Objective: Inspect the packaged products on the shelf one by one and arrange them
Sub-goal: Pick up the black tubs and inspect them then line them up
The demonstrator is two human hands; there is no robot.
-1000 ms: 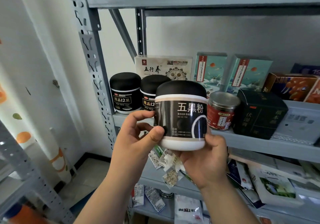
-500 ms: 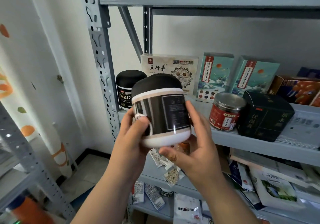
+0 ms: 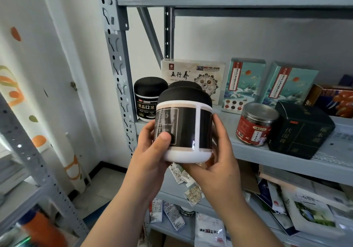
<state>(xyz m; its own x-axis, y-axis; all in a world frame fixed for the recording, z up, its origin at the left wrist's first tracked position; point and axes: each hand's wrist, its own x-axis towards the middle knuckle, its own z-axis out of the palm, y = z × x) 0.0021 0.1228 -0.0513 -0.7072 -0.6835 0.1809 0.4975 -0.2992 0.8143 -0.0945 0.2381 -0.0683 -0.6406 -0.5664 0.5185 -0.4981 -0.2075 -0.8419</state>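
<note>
I hold a white jar with a black domed lid and a black label upright in front of the grey shelf. My left hand grips its left side, thumb on the label. My right hand cups its right side and base. The label's back panel with small print faces me. On the shelf behind stand a similar black-lidded jar and another one, mostly hidden by the held jar. Further right sit a red jar with a silver lid and a dark green box.
A beige flat box and two teal boxes lean against the back wall, with an orange-patterned box at far right. The lower shelf holds loose sachets and pouches. A grey upright post stands at left.
The jar has been turned in my hands: its front text rotated away and the back panel now faces me. The hands shifted their grip around it, and the view moved slightly.
</note>
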